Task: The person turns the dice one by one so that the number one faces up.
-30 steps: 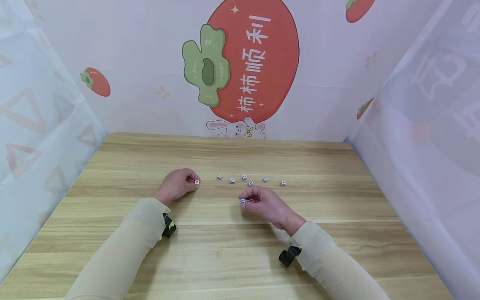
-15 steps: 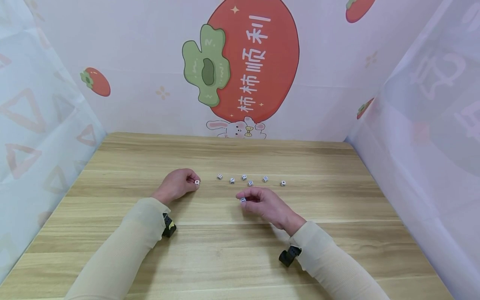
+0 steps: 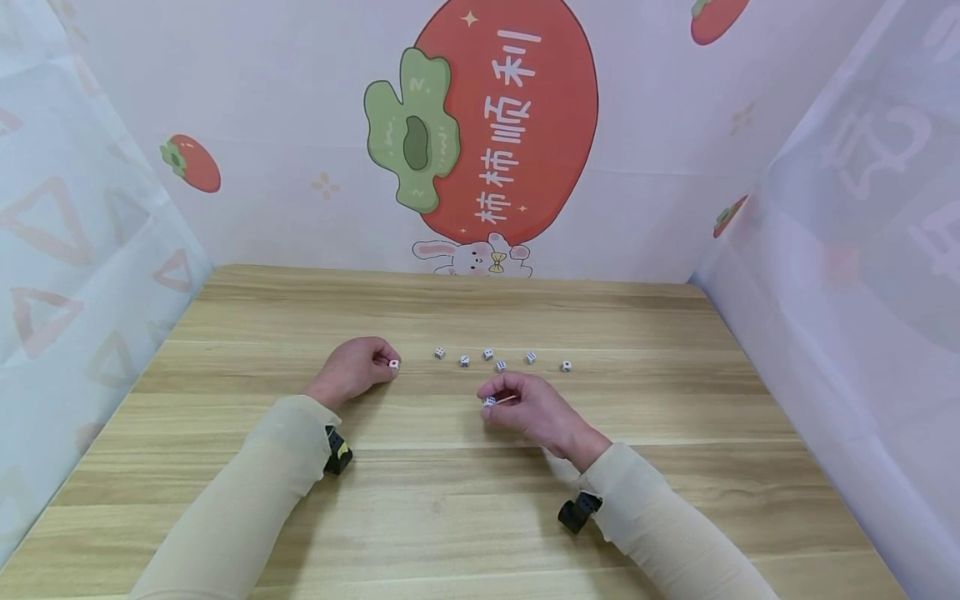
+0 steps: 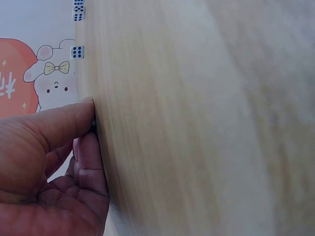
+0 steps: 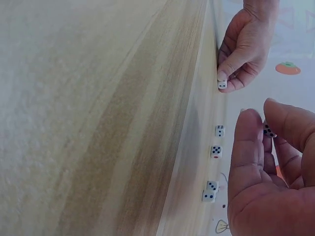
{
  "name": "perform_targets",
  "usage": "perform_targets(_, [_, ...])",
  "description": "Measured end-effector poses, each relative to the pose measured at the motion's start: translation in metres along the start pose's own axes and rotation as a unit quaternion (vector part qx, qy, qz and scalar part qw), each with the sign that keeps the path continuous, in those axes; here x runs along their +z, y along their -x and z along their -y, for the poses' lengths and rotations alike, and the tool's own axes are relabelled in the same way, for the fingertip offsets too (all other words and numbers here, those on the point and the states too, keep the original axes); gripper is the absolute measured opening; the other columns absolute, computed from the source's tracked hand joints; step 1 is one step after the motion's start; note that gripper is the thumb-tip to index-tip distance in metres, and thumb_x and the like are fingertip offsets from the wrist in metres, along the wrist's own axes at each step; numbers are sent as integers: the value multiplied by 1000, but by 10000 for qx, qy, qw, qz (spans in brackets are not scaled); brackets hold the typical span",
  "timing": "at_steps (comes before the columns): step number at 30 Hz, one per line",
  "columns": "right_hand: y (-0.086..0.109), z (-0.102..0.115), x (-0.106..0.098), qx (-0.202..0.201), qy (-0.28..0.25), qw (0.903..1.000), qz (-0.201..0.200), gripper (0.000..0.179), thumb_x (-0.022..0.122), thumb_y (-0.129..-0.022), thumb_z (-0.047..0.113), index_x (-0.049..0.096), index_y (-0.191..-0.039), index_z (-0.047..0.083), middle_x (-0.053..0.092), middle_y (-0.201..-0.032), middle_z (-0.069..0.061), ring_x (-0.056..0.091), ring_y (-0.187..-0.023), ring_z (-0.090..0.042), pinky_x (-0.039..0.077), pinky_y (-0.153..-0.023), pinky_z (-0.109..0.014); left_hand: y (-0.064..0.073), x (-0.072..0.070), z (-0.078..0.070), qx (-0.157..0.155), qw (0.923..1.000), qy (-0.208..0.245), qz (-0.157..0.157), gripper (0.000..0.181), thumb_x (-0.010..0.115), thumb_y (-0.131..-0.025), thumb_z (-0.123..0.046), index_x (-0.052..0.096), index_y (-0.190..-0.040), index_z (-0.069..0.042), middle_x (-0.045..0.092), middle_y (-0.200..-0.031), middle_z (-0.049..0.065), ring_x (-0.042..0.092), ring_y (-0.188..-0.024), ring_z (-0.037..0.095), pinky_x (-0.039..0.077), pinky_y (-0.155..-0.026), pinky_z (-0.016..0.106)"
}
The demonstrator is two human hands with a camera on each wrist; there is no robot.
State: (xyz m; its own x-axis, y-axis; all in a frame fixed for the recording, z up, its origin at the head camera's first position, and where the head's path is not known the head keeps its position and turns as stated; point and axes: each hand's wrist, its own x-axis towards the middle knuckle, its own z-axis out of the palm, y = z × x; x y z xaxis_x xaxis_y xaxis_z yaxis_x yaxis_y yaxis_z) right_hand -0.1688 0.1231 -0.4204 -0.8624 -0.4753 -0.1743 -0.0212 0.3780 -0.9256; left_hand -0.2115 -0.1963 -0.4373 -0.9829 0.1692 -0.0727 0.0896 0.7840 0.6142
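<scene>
My left hand [image 3: 352,368] rests on the table at the left and pinches a white die [image 3: 393,364] between thumb and fingers. In the right wrist view that die [image 5: 222,84] shows under the thumb. Nearer the middle, my right hand [image 3: 536,412] holds another die [image 3: 490,402], raised a little off the wood, with thumb and fingers. The fingers partly cover this die [image 5: 268,130] in the right wrist view. Beyond the hands lies an uneven row of several white dice, from the leftmost die [image 3: 439,353] to the rightmost die [image 3: 566,367].
The wooden table [image 3: 450,517] reaches back to a printed cloth wall [image 3: 285,100] with persimmon and rabbit drawings. Cloth also hangs along the left and right sides. A black strap device sits on each wrist.
The die in my right hand has turned between the fingers, and those fingers have shifted slightly. My left hand and the dice in the row stay where they were.
</scene>
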Motion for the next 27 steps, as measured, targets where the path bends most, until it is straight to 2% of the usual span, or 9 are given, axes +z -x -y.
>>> perform_targets(4, [0, 0, 0, -34, 90, 9999, -43, 27, 75, -94, 12, 70, -120, 4, 70, -114, -5, 65, -103, -18, 56, -88, -31, 0, 0, 0, -23, 10000, 4, 10, 10, 73, -93, -15, 73, -100, -8, 68, -93, 4, 58, -86, 19, 45, -83, 35])
perform_targets(9, [-1, 0, 0, 11, 19, 10000, -73, 23, 75, -94, 10, 71, -116, 8, 70, -112, -5, 65, -103, -18, 56, -88, -30, -1, 0, 1, -62, 10000, 13, 23, 9, 73, -94, -16, 72, -100, -9, 68, -93, 3, 58, -86, 19, 45, -82, 35])
perform_targets(18, [-1, 0, 0, -13, -54, 10000, -25, 31, 75, -94, 10, 66, -122, -1, 68, -116, -10, 65, -103, -18, 56, -86, -27, -1, 0, 2, -42, 10000, 43, 35, 9, 73, -95, -16, 72, -100, -9, 68, -93, 4, 58, -86, 19, 44, -81, 35])
perform_targets(22, [0, 1, 0, -89, 51, 9999, 22, 33, 74, -96, 12, 68, -127, 2, 68, -123, -14, 63, -104, -19, 55, -86, -28, -1, 0, 2, -30, 10000, 11, 29, 9, 73, -94, -15, 72, -100, -8, 67, -92, 4, 58, -85, 19, 44, -81, 35])
perform_targets(27, [1, 1, -2, -140, 258, 9996, 6, 31, 74, -97, 15, 72, -126, 8, 69, -122, -9, 62, -103, -19, 54, -86, -29, -1, -1, 1, -41, 10000, 9, 32, 10, 73, -94, -15, 73, -100, -8, 68, -92, 4, 58, -85, 19, 45, -81, 35])
